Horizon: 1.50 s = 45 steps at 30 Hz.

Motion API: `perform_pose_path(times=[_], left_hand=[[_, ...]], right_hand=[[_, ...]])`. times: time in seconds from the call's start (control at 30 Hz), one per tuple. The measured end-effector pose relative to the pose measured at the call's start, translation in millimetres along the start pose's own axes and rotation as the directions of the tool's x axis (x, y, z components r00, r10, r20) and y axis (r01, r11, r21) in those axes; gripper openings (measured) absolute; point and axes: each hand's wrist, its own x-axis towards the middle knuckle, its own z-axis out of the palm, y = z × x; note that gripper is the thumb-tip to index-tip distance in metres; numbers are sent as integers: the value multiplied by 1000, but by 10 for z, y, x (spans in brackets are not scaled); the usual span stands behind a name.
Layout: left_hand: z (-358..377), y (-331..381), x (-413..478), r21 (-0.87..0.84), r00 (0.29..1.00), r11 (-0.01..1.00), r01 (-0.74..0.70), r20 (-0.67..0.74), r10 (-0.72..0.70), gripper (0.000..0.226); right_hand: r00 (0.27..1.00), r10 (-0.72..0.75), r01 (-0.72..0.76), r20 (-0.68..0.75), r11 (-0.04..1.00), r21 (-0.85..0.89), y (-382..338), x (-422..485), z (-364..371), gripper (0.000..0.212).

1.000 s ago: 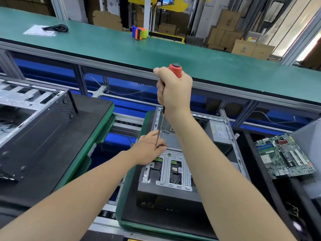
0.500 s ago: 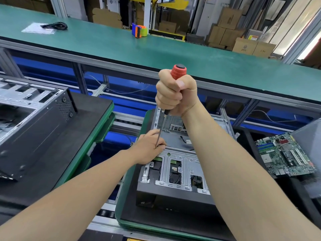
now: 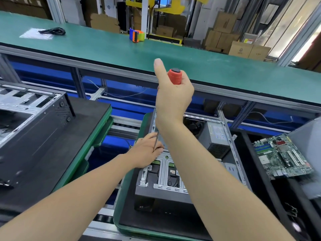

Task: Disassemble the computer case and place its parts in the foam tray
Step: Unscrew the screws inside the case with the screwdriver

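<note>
An open grey computer case (image 3: 215, 136) lies on a black foam pad with a green rim (image 3: 125, 216), lower centre. My right hand (image 3: 172, 98) grips the red handle of a long screwdriver (image 3: 175, 76), held upright, thumb raised. The thin shaft runs down to the metal drive bracket (image 3: 165, 159) at the case's left side. My left hand (image 3: 147, 150) rests there and pinches the shaft near its tip. The tip itself is hidden by my fingers. A green motherboard (image 3: 281, 155) lies in the black foam tray (image 3: 258, 171) on the right.
A second open case (image 3: 33, 124) sits on a black pad at the left. Behind runs a long green workbench (image 3: 121, 49) with a tape dispenser (image 3: 136, 35) and a bagged black cable (image 3: 52, 31). Cardboard boxes stand beyond it.
My right hand has turned on the red handle, rolling from a closed fist to a grip with the thumb pointing up. My left hand and the screwdriver tip stay at the same spot.
</note>
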Motion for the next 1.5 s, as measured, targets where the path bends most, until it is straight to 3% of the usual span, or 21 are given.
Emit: perform_pose_path(times=[0.07, 0.13, 0.17, 0.23, 0.3, 0.4, 0.47, 0.6, 0.7, 0.73, 0.8, 0.9, 0.93, 1.0, 1.07, 1.13, 1.2, 1.27, 1.33, 1.4, 1.5], left_hand=[[13, -22, 8, -14, 1000, 1000, -13, -3, 13, 28], [27, -65, 22, 11, 998, 999, -43, 36, 43, 20], [33, -81, 25, 8, 998, 999, -54, 42, 54, 21], [43, -110, 33, -17, 998, 998, -61, 21, 61, 21], [53, -128, 40, -14, 998, 998, -65, 6, 65, 20], [59, -135, 59, -7, 998, 998, -66, -2, 66, 20], [58, -129, 73, -7, 998, 998, -55, -5, 55, 20], [47, -113, 79, -3, 1000, 1000, -23, 16, 23, 20], [29, -93, 71, 19, 999, 1000, -24, 35, 23, 24], [21, -86, 68, 20, 999, 1000, -23, 42, 22, 24], [9, -80, 65, 19, 999, 1000, -15, 49, 14, 24], [1, -75, 62, 9, 999, 1000, -7, 49, 7, 25], [-2, -68, 58, 9, 999, 1000, -6, 49, 6, 25], [-1, -49, 50, 20, 999, 1000, -12, 43, 11, 24], [1, -34, 43, 22, 1000, 1000, -14, 28, 13, 23], [-7, -28, 31, 12, 1000, 1000, -2, 23, 1, 24], [-7, -50, 32, 15, 999, 1000, -15, 40, 15, 24], [0, -77, 39, 4, 998, 1000, -28, 54, 28, 23], [12, -105, 52, -20, 998, 999, -29, 47, 30, 20], [29, -135, 63, -32, 999, 999, -38, 31, 39, 14], [43, -148, 69, -39, 999, 998, -50, 9, 51, 11]], right_hand=[[997, 0, -2, 72, 999, 32, 18, 30, -19, 49], [957, 26, -45, 290, 997, 59, 24, 129, -70, 43], [901, 39, -78, 432, 994, 73, 20, 191, -105, 41], [712, 51, -188, 701, 975, 120, 15, 323, -186, 37], [479, 23, -339, 877, 927, 161, 36, 445, -262, 33], [169, -100, -518, 980, 837, 175, 120, 575, -345, 38], [65, -172, -580, 983, 795, 178, 160, 605, -362, 34], [63, -188, -638, 980, 748, 184, 210, 630, -404, 30], [154, -130, -624, 979, 756, 198, 174, 660, -412, 28], [228, -100, -593, 969, 775, 219, 154, 649, -407, 26], [450, -6, -448, 893, 864, 231, 95, 571, -381, 22], [848, 113, -160, 518, 986, 47, 19, 414, -284, 29], [931, 120, -119, 344, 993, -24, 12, 355, -241, 30], [992, 116, -113, 41, 992, -58, 24, 233, -163, 31], [993, 65, -69, -97, 997, -37, 57, 145, -95, 40], [995, 23, -24, -97, 1000, -5, 89, 113, -47, 49], [999, 49, -50, 13, 999, 21, 96, 149, -36, 49], [963, 92, -108, 252, 993, 51, 94, 232, -68, 44], [835, 88, -167, 544, 981, 97, 98, 343, -144, 40], [622, 56, -278, 781, 948, 153, 119, 452, -230, 36], [295, -39, -476, 955, 860, 182, 171, 577, -322, 31]])
